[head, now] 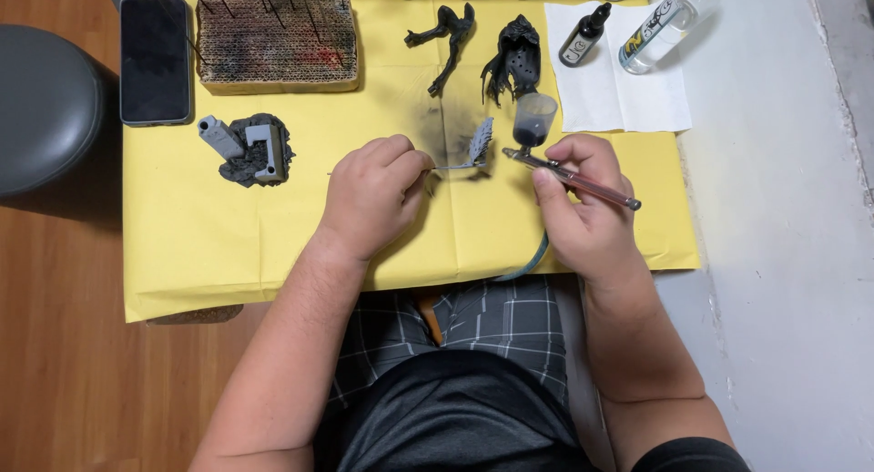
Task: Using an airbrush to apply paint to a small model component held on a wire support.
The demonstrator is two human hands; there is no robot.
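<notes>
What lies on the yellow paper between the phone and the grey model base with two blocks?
In the head view, only bare yellow paper separates the phone from the grey model base.

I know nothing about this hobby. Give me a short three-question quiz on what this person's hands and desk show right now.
1. True or false: the right hand holds an airbrush with a small cup on top.
2. What does the left hand pinch?
A. a thin stick carrying a small grey part
B. the phone
C. a dropper bottle
3. Fill in: the work lies on a sheet of ____ paper.

Key: 1 true. 2 A. 3 yellow.
</notes>
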